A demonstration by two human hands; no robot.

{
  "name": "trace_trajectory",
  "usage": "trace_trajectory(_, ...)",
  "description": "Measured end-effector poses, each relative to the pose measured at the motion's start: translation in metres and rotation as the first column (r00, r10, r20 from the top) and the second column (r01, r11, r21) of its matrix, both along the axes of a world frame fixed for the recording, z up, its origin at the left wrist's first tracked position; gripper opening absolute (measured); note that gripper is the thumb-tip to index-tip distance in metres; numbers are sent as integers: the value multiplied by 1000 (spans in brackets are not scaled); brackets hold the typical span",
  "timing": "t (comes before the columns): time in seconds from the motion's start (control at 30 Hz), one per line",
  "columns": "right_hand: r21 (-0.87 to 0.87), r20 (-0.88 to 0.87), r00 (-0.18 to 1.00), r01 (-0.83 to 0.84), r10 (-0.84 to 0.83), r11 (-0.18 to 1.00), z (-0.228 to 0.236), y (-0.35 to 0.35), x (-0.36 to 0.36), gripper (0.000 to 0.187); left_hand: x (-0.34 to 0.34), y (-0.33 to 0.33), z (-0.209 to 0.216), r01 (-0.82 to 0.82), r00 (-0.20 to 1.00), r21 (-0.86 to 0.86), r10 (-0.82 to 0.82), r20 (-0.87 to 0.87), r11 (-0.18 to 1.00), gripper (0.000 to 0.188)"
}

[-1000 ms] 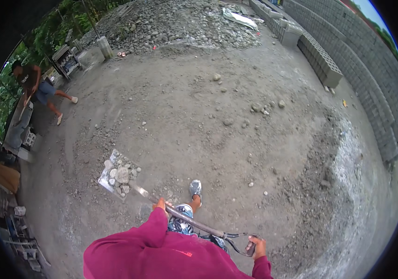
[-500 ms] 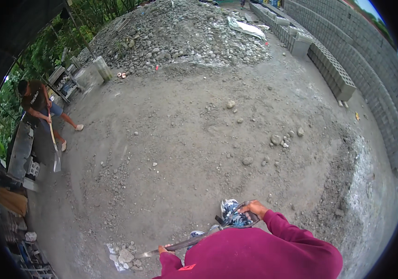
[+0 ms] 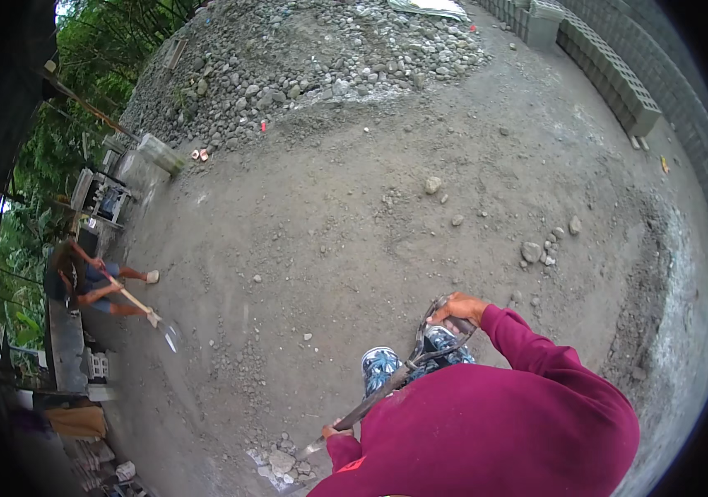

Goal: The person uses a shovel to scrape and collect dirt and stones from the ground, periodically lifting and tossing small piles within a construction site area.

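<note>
A long-handled shovel [image 3: 377, 399] slants across the front of my body, its looped grip up to the right and its metal end down to the left. My right hand [image 3: 458, 310] is closed round the looped grip, out in front of my maroon sleeve. Lower down, my left hand [image 3: 337, 431] wraps the shaft near the metal part. Beside that lower end lies a small heap of pale stones [image 3: 282, 461] on the ground; the blade itself is mostly hidden. My shoe [image 3: 380, 361] shows just left of the shaft.
At the left a co-worker [image 3: 81, 277] bends over another shovel [image 3: 155, 319]. A large gravel pile [image 3: 288, 62] rises at the back. Stacked hollow blocks [image 3: 611, 74] line the far right. Loose stones [image 3: 531, 252] dot the grey ground, and a pale powdery ridge [image 3: 673, 298] runs along the right.
My right hand and the shovel's grip have moved up and forward, and the shaft slopes more steeply. The view has shifted. The co-worker has bent lower, with the other shovel reaching further right.
</note>
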State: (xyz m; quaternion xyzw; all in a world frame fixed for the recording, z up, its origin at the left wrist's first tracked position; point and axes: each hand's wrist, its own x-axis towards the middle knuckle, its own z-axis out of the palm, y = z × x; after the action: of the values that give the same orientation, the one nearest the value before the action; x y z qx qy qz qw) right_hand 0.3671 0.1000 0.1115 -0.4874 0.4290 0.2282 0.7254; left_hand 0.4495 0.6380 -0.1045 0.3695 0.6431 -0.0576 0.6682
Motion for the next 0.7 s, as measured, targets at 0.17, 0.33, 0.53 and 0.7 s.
trace_trajectory(0.17, 23, -4, 976, 220, -220, 975, -1, -79, 23, 24, 168, -110, 1, 282, 959, 23, -281, -30, 959, 21)
trace_trajectory(0.33, 185, -100, 721, 691, -686, 699, -49, -61, 31, 18, 393, -265, 15, 699, 714, 140, -671, -203, 701, 36)
trace_trajectory(0.53, 705, -68, 273, 693, -959, 147, -35, -104, 296, 17, 756, -636, 200, 262, -90, 956, -983, 160, 131, 46)
trace_trajectory(0.7, 598, 51, 4, 801, -999, 34, 105, -139, 332, 35, 767, -803, 233, 792, -224, 606, -958, 180, -72, 47)
